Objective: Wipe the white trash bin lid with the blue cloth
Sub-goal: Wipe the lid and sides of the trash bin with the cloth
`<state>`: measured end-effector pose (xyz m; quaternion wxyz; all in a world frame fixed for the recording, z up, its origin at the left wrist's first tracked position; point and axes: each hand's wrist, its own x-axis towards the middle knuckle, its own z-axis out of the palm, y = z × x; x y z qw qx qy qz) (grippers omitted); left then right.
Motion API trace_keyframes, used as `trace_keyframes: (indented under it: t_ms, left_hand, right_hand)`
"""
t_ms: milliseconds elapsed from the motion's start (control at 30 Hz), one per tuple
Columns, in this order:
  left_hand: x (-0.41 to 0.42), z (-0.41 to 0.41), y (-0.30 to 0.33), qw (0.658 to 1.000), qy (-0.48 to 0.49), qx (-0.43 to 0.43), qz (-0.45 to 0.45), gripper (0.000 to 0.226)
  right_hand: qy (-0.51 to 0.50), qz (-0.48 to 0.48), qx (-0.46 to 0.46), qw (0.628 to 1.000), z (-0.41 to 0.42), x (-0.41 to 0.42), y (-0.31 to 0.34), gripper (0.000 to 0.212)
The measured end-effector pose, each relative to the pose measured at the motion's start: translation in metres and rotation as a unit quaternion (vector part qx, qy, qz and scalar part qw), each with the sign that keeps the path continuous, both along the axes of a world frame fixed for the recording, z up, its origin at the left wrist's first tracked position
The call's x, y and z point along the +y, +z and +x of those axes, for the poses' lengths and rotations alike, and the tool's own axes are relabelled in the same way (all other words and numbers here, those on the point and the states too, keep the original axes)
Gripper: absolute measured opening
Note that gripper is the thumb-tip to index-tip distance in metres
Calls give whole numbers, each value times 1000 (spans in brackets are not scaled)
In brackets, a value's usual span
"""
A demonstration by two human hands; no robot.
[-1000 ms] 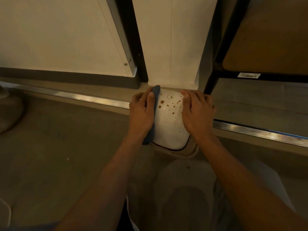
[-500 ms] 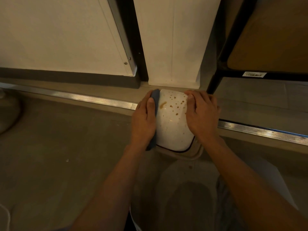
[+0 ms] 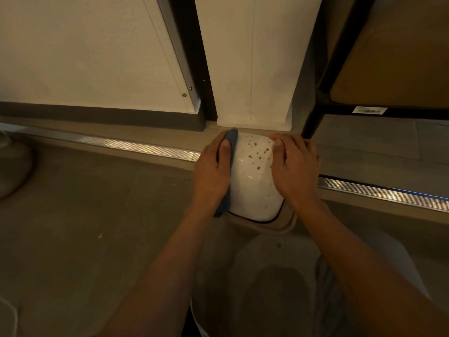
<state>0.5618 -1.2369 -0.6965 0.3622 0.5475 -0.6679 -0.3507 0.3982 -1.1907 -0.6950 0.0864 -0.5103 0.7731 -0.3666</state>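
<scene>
The white trash bin lid (image 3: 252, 188) is domed and sits on a beige bin on the floor, below the middle of the view. Brown spots speckle its far half. My left hand (image 3: 211, 173) presses the blue cloth (image 3: 232, 139) flat against the lid's left side; the cloth shows beyond my fingertips and below my palm, most of it hidden under the hand. My right hand (image 3: 295, 166) lies flat on the lid's right side, fingers together, holding nothing.
A white wall panel (image 3: 252, 69) stands directly behind the bin. A metal floor track (image 3: 121, 143) runs left to right past it. A black-framed shelf unit (image 3: 388, 108) is at the right. A round grey base (image 3: 14, 171) sits at the far left.
My left hand with the cloth has slid along the lid's left side, and the brown smear and spots near the cloth are gone. The right hand stays on the lid.
</scene>
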Motion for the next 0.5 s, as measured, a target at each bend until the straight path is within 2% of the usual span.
trace_keyframes:
  t_ms: [100,233,367,500]
  left_hand:
    - [-10,-7,7,997,-36,-35,-56,39]
    - [18,12,-11,987,-76,-82,-118,36]
    - [29,27,-22,992,-65,-51,-93,36]
    - [-11,3,10,998,-59,-24,-20,33]
  right_hand:
    - [0,4,1,1000,-1,-1,-1,43]
    - [-1,7,5,1000,-1,-1,-1,40]
    - [0,1,7,1000,-1,0,-1,38]
    - [7,0,2,1000,-2,1,-1,37]
